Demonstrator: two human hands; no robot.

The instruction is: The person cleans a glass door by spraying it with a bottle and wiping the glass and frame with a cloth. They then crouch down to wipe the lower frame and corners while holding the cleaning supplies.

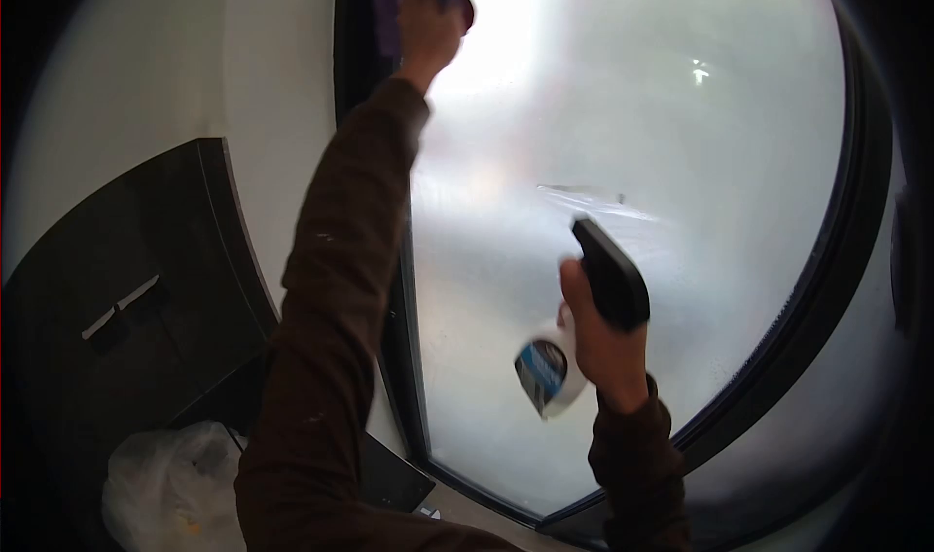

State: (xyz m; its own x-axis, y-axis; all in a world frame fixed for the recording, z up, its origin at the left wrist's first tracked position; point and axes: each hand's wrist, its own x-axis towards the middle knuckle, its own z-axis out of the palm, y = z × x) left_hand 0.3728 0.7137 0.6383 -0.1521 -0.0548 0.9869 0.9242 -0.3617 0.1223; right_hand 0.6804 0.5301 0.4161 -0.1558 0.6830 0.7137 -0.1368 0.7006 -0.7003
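High up at the left edge of the frosted glass pane, my left hand is closed on a purple cloth, which looks dark where it folds over the fingers. The cloth lies against the black window frame and the glass beside it. Lower down, in front of the pane, my right hand grips a spray bottle by its neck, fingers wrapped round under the black trigger head. The bottle is tilted, its white body with a blue and dark label hanging to the lower left.
A black cabinet with a metal handle stands to the left. Below it is a bin-like shape with a clear plastic bag. The black frame curves along the right side of the glass. Pale wall lies between cabinet and window.
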